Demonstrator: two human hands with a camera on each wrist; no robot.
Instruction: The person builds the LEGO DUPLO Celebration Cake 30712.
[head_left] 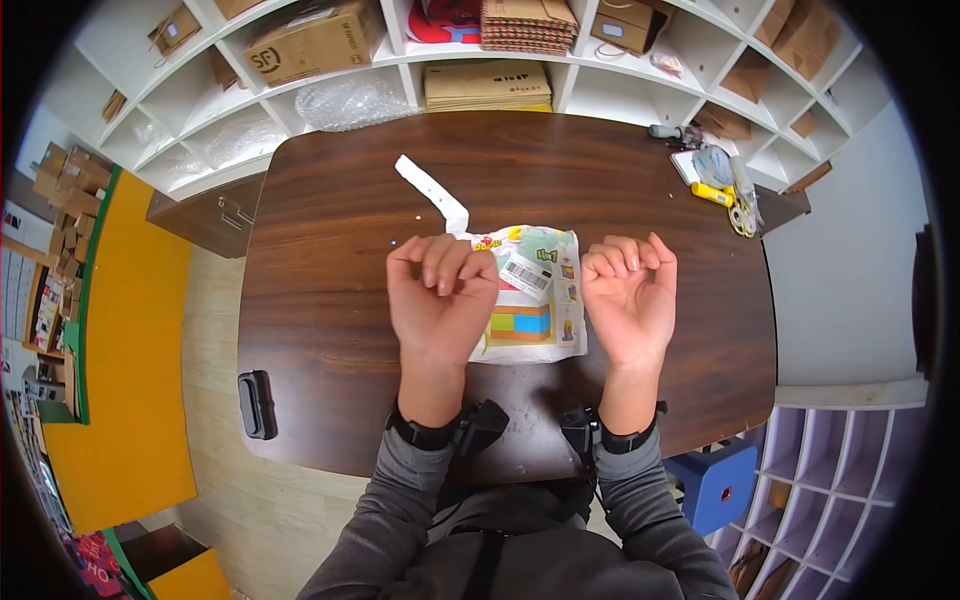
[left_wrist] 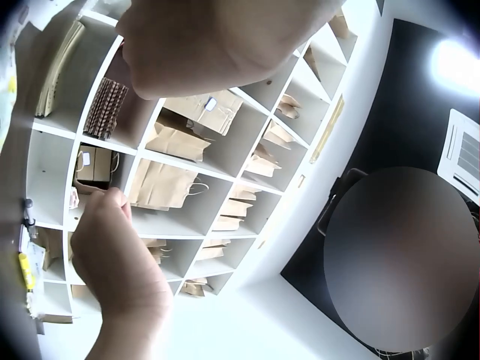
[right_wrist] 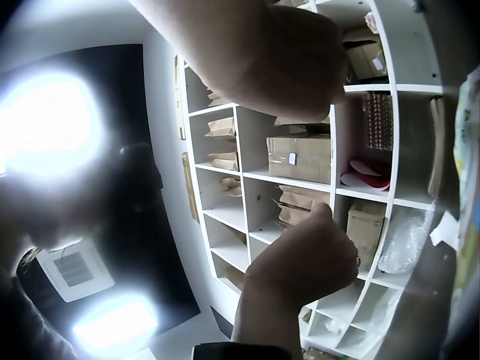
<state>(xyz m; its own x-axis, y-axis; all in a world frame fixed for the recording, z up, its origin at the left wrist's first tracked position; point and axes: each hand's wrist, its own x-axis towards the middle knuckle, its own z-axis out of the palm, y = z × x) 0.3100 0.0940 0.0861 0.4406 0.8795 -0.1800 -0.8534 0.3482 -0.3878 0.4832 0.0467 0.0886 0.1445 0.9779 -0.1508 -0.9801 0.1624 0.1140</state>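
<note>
Both hands are held up over the near half of a dark wooden table, palms toward the head camera, fingers loosely curled, holding nothing. The left hand point(head_left: 440, 295) overlaps the left edge of a colourful printed plastic packet point(head_left: 520, 323) in the head view. This packet lies flat and carries a white barcode label point(head_left: 527, 275). Just past its right edge is the right hand point(head_left: 632, 300). Beyond the packet's upper left corner, a bent white strip point(head_left: 432, 190) lies on the table. The left wrist view also shows the right hand point(left_wrist: 120, 262) with curled fingers.
A black case point(head_left: 257, 405) lies at the table's left edge. Yellow-handled scissors point(head_left: 741, 218), a yellow tube point(head_left: 712, 194) and other small items sit at the far right corner. White shelves point(head_left: 590, 85) with boxes and paper bags line the back. A blue stool point(head_left: 722, 485) stands at the right.
</note>
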